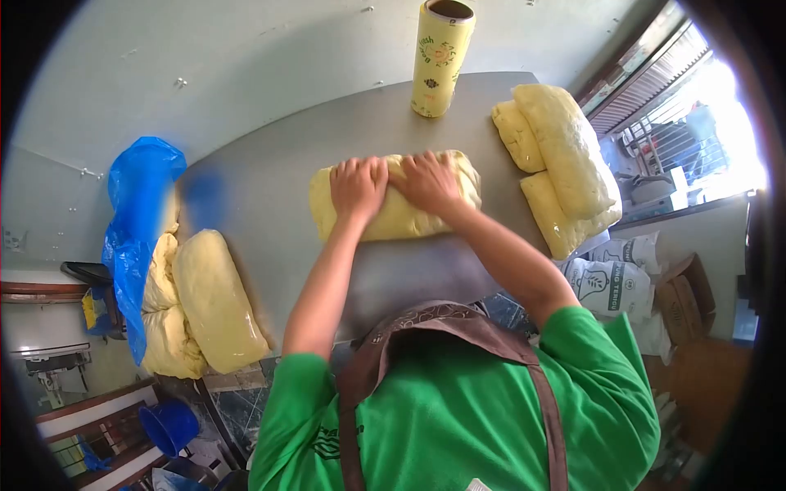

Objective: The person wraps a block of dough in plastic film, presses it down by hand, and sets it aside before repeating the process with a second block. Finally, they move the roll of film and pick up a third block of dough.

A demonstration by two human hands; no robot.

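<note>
A long, pale yellow log of dough (401, 222) lies crosswise on the steel table, in front of my body. My left hand (359, 190) grips its top left of the middle, with the fingers bent over the far side. Just beside it, my right hand (430, 182) holds the dough right of the middle in the same way. The right end of the log looks creased and folded. My thumbs are close together, and the fingertips are partly hidden behind the dough.
Wrapped dough logs (565, 151) are stacked on the table's right. More dough (217, 299) lies at the left edge beside blue plastic (135, 254). A yellow printed roll of wrap (440, 69) stands at the back. White sacks (610, 286) sit at right; a blue bucket (168, 427) is lower left.
</note>
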